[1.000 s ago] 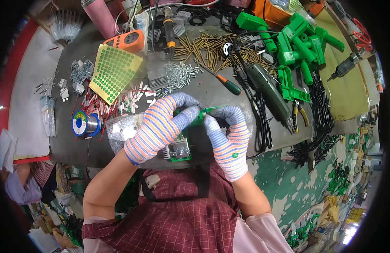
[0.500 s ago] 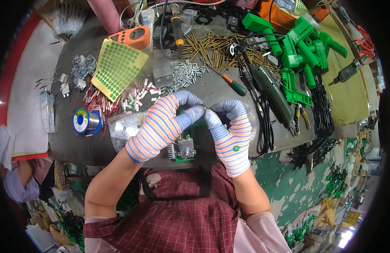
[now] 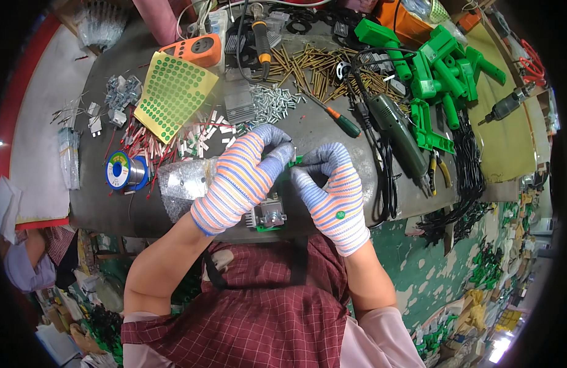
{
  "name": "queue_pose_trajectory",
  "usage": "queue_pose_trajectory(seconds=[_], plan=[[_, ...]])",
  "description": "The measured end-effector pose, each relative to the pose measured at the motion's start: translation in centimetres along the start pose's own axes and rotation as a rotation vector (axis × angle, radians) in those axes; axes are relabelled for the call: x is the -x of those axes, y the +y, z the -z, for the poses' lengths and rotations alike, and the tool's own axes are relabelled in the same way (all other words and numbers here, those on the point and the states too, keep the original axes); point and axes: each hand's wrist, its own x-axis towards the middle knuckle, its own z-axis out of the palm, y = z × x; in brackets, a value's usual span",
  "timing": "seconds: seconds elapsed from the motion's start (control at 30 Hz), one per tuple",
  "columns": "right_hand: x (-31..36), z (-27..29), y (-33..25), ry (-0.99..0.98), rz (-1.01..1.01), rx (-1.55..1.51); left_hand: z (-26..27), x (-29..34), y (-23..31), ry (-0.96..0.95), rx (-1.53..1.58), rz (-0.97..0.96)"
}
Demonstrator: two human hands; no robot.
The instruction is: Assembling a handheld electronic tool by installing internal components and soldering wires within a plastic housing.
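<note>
My left hand (image 3: 242, 178), in a striped knit glove, pinches a tiny piece between thumb and forefinger; a metallic glint shows at the tips, too small to name. Facing it, my right hand (image 3: 334, 195), gloved alike with a green dot sticker on its back, has thumb and forefinger curled close together. Whatever those fingers hold is hidden. A small green part (image 3: 296, 161) shows in the gap between both hands. Below the left hand, near the bench edge, lies a circuit board with a metal heat sink (image 3: 273, 212), partly covered by the glove.
Left lie a solder spool (image 3: 125, 171), bubble wrap (image 3: 184, 184) and a sheet of green dot stickers (image 3: 173, 95). Ahead are silver screws (image 3: 272, 104), long brass-coloured screws (image 3: 314, 70) and a screwdriver (image 3: 342, 122). An electric screwdriver (image 3: 397, 132), pliers (image 3: 439, 172) and green housings (image 3: 440, 67) occupy the right.
My fingertips, which met over one small piece, have drawn slightly apart. The right fingertips sit a little lower, and the small green part now shows between the hands.
</note>
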Motion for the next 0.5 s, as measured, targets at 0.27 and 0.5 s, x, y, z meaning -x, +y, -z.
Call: queue_pose_trajectory(seconds=[0.27, 0.5], plan=[[-0.1, -1.3, 0.8, 0.144, -0.087, -0.222, 0.5, -0.1, 0.4, -0.074, -0.008, -0.046], [-0.6, 0.5, -0.5, 0.059, -0.062, -0.174, 0.8, 0.1, 1.2, -0.089, -0.026, -0.057]])
